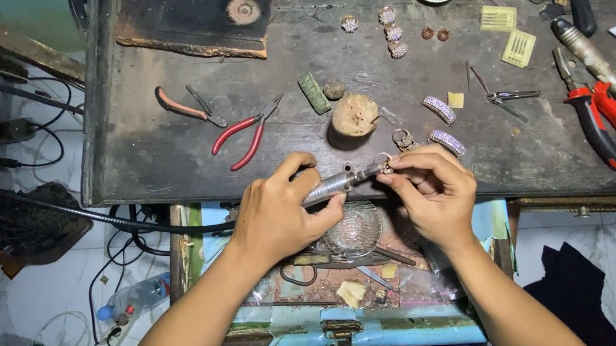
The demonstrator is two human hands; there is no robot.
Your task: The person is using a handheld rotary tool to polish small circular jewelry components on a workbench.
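Both forearms reach up from the near edge. Left hand (pixel 275 215) has its fingers closed around a metal rotary handpiece (pixel 337 182); right hand (pixel 432 188) pinches a small ring (pixel 387 168) at the tool's tip, just over the bench (pixel 162 148) edge. Judging by so light a pinch, the ring could slip and fall toward the glass bowl (pixel 353 230) and open drawer (pixel 360 325) below the fingers.
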